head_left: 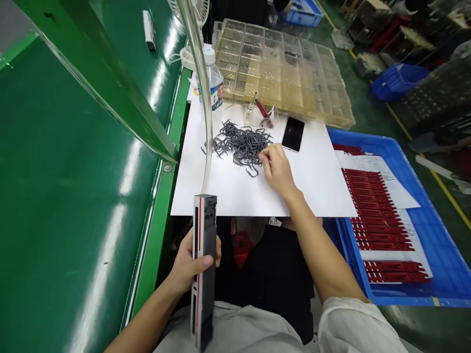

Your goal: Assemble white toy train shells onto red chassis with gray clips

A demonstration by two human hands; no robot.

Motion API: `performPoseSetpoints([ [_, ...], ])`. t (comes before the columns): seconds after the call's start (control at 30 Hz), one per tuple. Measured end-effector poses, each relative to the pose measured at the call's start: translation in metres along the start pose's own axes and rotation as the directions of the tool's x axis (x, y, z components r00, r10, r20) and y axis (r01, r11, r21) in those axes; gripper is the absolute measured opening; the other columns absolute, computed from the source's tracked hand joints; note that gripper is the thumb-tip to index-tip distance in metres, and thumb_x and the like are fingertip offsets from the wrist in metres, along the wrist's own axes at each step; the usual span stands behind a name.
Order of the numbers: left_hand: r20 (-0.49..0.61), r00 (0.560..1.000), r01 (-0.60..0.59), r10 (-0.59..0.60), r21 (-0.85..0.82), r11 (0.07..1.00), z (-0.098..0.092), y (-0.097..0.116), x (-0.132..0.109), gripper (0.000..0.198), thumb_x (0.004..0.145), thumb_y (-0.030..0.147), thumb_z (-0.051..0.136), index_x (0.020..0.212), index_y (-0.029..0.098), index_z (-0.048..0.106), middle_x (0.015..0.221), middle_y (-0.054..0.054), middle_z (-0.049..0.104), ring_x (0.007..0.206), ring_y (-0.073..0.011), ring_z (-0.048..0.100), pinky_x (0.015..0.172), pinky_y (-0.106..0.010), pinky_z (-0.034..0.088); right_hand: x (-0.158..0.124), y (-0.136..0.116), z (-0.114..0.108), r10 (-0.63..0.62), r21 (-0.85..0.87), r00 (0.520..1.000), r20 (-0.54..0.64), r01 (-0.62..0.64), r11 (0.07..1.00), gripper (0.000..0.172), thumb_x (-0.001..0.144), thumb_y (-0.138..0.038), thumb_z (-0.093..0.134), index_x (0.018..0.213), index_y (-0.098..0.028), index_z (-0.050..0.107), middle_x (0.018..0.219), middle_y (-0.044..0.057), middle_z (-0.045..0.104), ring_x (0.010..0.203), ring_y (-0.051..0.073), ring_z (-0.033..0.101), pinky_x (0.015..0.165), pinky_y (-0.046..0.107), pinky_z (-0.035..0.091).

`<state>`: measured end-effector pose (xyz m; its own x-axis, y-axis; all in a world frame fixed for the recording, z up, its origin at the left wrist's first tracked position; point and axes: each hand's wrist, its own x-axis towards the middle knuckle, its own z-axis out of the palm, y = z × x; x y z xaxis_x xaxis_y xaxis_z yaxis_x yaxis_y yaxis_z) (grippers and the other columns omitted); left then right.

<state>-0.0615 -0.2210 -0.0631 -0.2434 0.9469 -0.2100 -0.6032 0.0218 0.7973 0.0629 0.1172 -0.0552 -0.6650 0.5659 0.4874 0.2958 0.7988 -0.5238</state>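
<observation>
My left hand [196, 260] is wrapped round a long, narrow housing [206, 274], black and white with a red stripe, held upright in front of my lap. At the right edge of a pile of small dark grey hook-shaped clips [247, 143], my right hand [275, 169] has its thumb and fingers pinched together. Whether a clip is between those fingertips is hidden. One loose clip [252, 170] lies at the front of the pile on the white tabletop [228, 191].
A clear tube [208, 122] hangs down in front of the water bottle [215, 81]. Behind the pile are a small box of tools [261, 116], a phone [293, 134] and a divided plastic tray [279, 68]. A blue bin [437, 264] holds red strips [375, 206]. The green conveyor [99, 196] runs along the left.
</observation>
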Motion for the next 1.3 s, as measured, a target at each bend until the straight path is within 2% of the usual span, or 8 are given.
performPoseSetpoints([
  [0.1, 0.102, 0.994, 0.055, -0.047, -0.078, 0.995, -0.001, 0.001, -0.001, 0.041, 0.093, 0.050, 0.092, 0.110, 0.019, 0.071, 0.083, -0.001, 0.069, 0.060, -0.0151, 0.069, 0.062, -0.029, 0.061, -0.009, 0.007, -0.029, 0.145, -0.083, 0.985, 0.091, -0.138, 0.987, 0.019, 0.113, -0.033, 0.048, 0.100, -0.025, 0.058, 0.105, 0.010, 0.067, 0.098, 0.027, 0.063, 0.088, 0.039, 0.050],
  [0.23, 0.159, 0.984, 0.114, -0.086, -0.174, 0.978, -0.002, -0.003, -0.003, 0.052, 0.100, 0.054, 0.085, 0.135, 0.025, 0.061, 0.077, 0.006, 0.064, 0.044, -0.0100, 0.058, 0.047, -0.023, 0.054, -0.039, 0.010, -0.064, 0.295, -0.243, 0.864, 0.408, -0.208, 0.947, 0.016, 0.106, -0.027, 0.054, 0.094, -0.024, 0.063, 0.097, 0.008, 0.072, 0.089, 0.027, 0.065, 0.082, 0.039, 0.050],
  [0.4, 0.107, 0.979, 0.151, -0.175, 0.204, 0.967, -0.001, -0.010, -0.002, 0.039, 0.102, 0.051, 0.083, 0.105, 0.015, 0.066, 0.073, 0.002, 0.064, 0.049, -0.0110, 0.063, 0.049, -0.021, 0.048, -0.085, -0.009, -0.058, 0.362, -0.323, 0.927, 0.100, -0.314, 0.893, 0.029, 0.109, -0.042, 0.061, 0.117, -0.019, 0.076, 0.119, 0.016, 0.079, 0.108, 0.034, 0.072, 0.097, 0.048, 0.058],
  [0.53, 0.122, 0.972, 0.140, -0.203, 0.395, 0.908, 0.000, -0.016, -0.003, 0.044, 0.100, 0.054, 0.083, 0.095, 0.015, 0.065, 0.070, 0.001, 0.063, 0.050, -0.0121, 0.062, 0.049, -0.022, 0.049, -0.103, -0.020, -0.038, 0.392, -0.316, 0.919, -0.035, -0.383, 0.868, 0.031, 0.106, -0.043, 0.068, 0.120, -0.020, 0.082, 0.126, 0.017, 0.082, 0.120, 0.038, 0.072, 0.104, 0.055, 0.060],
  [0.67, 0.143, 0.964, 0.134, -0.222, 0.460, 0.878, 0.002, -0.017, -0.003, 0.043, 0.099, 0.054, 0.083, 0.093, 0.016, 0.064, 0.070, 0.002, 0.062, 0.052, -0.0127, 0.061, 0.050, -0.023, 0.050, -0.103, -0.037, -0.041, 0.408, -0.030, 0.911, -0.059, -0.410, 0.912, 0.024, 0.104, -0.033, 0.070, 0.118, -0.022, 0.087, 0.123, 0.013, 0.084, 0.112, 0.032, 0.077, 0.098, 0.050, 0.066],
  [0.8, 0.220, 0.955, 0.057, -0.198, 0.518, 0.853, 0.007, -0.012, -0.003, 0.033, 0.101, 0.046, 0.082, 0.099, 0.017, 0.067, 0.069, 0.003, 0.062, 0.053, -0.0120, 0.060, 0.050, -0.021, 0.047, -0.100, -0.091, -0.066, 0.247, 0.424, 0.962, 0.114, -0.271, 0.864, 0.021, 0.105, -0.029, 0.078, 0.124, -0.025, 0.087, 0.122, 0.007, 0.084, 0.105, 0.021, 0.081, 0.087, 0.034, 0.070],
  [0.9, 0.283, 0.944, -0.012, -0.169, 0.541, 0.841, 0.011, -0.010, -0.001, 0.026, 0.103, 0.041, 0.080, 0.103, 0.017, 0.069, 0.067, 0.004, 0.063, 0.053, -0.0111, 0.059, 0.051, -0.020, 0.044, -0.103, -0.134, -0.078, 0.068, 0.506, 0.978, 0.198, -0.162, 0.847, 0.023, 0.108, -0.021, 0.075, 0.128, -0.024, 0.086, 0.124, 0.009, 0.083, 0.111, 0.019, 0.081, 0.095, 0.031, 0.069],
  [1.3, 0.378, 0.911, -0.057, -0.165, 0.512, 0.857, 0.016, -0.018, -0.004, 0.022, 0.105, 0.037, 0.078, 0.110, 0.018, 0.069, 0.069, 0.006, 0.062, 0.056, -0.0107, 0.053, 0.055, -0.022, 0.039, -0.121, -0.146, -0.090, -0.274, 0.115, 0.935, 0.224, 0.254, 0.960, 0.030, 0.113, -0.022, 0.066, 0.140, -0.013, 0.075, 0.132, 0.014, 0.083, 0.125, 0.028, 0.076, 0.101, 0.046, 0.067],
])
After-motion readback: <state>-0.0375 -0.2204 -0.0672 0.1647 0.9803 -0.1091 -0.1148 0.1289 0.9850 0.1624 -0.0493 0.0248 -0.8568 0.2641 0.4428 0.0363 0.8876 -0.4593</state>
